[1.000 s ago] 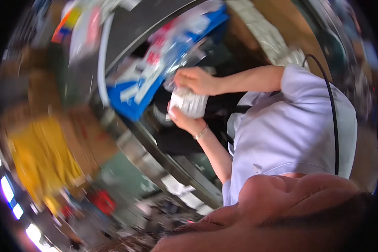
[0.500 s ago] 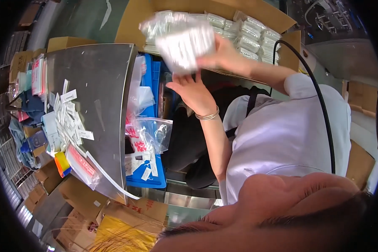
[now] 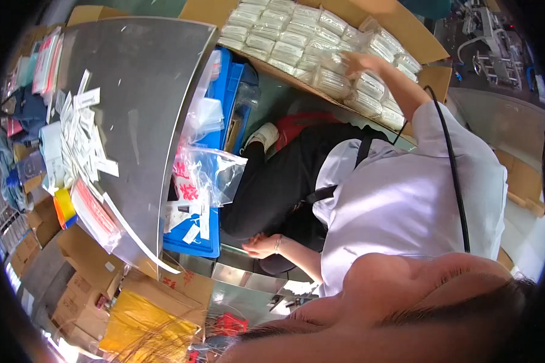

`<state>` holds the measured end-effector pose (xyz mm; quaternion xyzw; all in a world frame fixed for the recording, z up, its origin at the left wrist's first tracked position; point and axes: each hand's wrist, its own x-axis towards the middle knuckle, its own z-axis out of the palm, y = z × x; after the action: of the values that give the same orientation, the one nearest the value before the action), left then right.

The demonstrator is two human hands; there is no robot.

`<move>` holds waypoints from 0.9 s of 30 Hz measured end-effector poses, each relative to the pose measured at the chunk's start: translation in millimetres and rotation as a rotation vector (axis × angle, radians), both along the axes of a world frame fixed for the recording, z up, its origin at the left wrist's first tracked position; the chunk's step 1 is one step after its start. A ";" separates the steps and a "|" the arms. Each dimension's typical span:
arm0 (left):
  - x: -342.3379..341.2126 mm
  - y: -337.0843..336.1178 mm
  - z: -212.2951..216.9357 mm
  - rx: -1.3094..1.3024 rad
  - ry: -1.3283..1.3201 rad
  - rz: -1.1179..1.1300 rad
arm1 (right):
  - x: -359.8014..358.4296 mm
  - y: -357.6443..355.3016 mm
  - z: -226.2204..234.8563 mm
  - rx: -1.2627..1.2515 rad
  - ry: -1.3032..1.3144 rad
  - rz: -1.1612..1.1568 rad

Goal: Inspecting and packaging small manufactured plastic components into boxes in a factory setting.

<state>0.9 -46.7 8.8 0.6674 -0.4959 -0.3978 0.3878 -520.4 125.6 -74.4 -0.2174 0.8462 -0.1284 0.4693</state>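
Note:
My right hand (image 3: 358, 63) reaches into a cardboard box (image 3: 257, 59) at the top. Its fingers are bent over a clear plastic-wrapped white pack (image 3: 331, 81), near the box's front side. Rows of similar wrapped packs (image 3: 289, 36) fill the box around it. My left hand (image 3: 263, 247), with bracelets at the wrist, is low beside my dark-trousered knee. Its fingers are loosely bent and apart, and I see nothing in them.
A dark metal table (image 3: 136, 85) bears a heap of white labelled strips (image 3: 85, 136) and a tape roll (image 3: 65, 207). Beside it a blue crate (image 3: 194, 245) holds clear bags (image 3: 215, 172). A black cable (image 3: 457, 187) hangs before me; a yellow bag (image 3: 142, 320) lies in cartons below.
My right hand has carried a wrapped bundle from above the box's near edge down among the packs. The left hand has let go and dropped toward my knee. The view has shifted.

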 end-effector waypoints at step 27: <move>37.5 48.5 -108.7 0.162 0.403 1.051 | 497.5 -201.0 98.5 -0.667 -0.646 1.012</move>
<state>38.4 1.9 -99.9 0.7629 0.0190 -0.3075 0.5683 -23.0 -75.4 24.2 -0.6697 0.3735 -0.2053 0.6082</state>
